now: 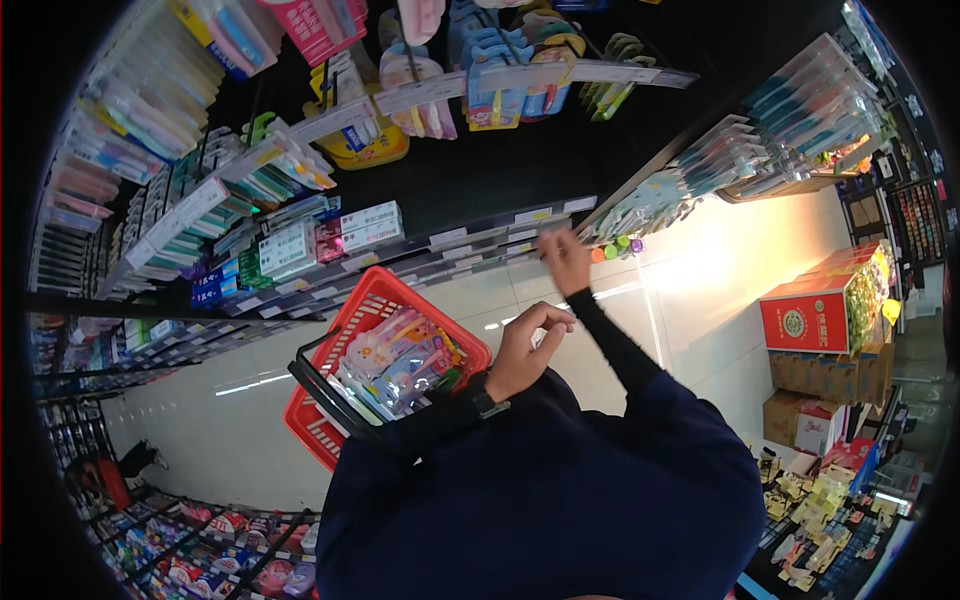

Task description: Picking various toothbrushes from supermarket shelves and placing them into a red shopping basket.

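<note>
My left hand point(525, 349) is in front of my body, its thumb and index finger curled close together; its other fingers are partly hidden, and no held thing shows. A red plastic shopping basket point(469, 337) hangs at my left forearm by its black handle. Packaged children's toothbrushes point(409, 349) in blister packs fill it. My right hand point(566, 259), slightly blurred, is raised near the shelf's price rail point(532, 216), its fingers bent and apart with nothing seen in them. Hooks above the shelf carry cartoon-shaped toothbrush packs point(495, 90).
Toothpaste boxes point(289, 251) stand on the shelf at left. Blister packs point(810, 97) hang at upper right. Stacked cartons and a red box point(802, 319) stand on the tiled floor at right. Another shelf with packaged goods point(225, 547) lies behind at lower left.
</note>
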A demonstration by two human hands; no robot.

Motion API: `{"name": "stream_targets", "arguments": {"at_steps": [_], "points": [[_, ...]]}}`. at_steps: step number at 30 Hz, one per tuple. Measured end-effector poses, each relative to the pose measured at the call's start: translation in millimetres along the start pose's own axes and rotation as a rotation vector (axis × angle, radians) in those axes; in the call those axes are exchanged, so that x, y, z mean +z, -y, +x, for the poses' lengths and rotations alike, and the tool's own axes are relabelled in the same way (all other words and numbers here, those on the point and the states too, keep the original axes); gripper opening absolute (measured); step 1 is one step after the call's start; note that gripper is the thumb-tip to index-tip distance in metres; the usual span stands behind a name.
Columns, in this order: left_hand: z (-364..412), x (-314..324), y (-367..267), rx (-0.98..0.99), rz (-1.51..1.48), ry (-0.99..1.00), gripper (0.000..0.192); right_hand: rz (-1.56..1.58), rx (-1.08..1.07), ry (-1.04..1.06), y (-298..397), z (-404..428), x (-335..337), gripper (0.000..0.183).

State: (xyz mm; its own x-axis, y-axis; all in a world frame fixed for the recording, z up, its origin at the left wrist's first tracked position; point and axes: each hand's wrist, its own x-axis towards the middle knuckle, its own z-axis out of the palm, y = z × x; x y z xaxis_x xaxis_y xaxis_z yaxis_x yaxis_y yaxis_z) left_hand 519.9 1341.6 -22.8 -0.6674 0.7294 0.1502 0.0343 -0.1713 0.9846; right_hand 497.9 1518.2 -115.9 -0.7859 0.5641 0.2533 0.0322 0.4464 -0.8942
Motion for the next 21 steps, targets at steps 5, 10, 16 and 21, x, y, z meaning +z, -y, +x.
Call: {"name": "stream_targets", "arguments": {"at_steps": [5, 10, 16, 21], "points": [[21.0, -1.9, 7.2, -0.087, 0.081, 0.051, 0.014, -0.086, -0.189, -0.411, -16.7, 125.5, -54.1, 0.036], [36.1, 15.1, 10.2, -0.118, 0.080, 0.043, 0.016, -0.258, -0.211, -0.567, -25.1, 219.1, -68.9, 0.065], [40.0, 31.0, 6.5, -0.139, 0.078, 0.045, 0.016, -0.303, -0.094, -0.633, 8.7, 245.0, -58.4, 0.068], [40.0, 39.5, 6.8, -0.128, 0.083, 0.074, 0.016, -0.334, -0.095, -0.631, 7.7, 242.2, -66.4, 0.061]]}}
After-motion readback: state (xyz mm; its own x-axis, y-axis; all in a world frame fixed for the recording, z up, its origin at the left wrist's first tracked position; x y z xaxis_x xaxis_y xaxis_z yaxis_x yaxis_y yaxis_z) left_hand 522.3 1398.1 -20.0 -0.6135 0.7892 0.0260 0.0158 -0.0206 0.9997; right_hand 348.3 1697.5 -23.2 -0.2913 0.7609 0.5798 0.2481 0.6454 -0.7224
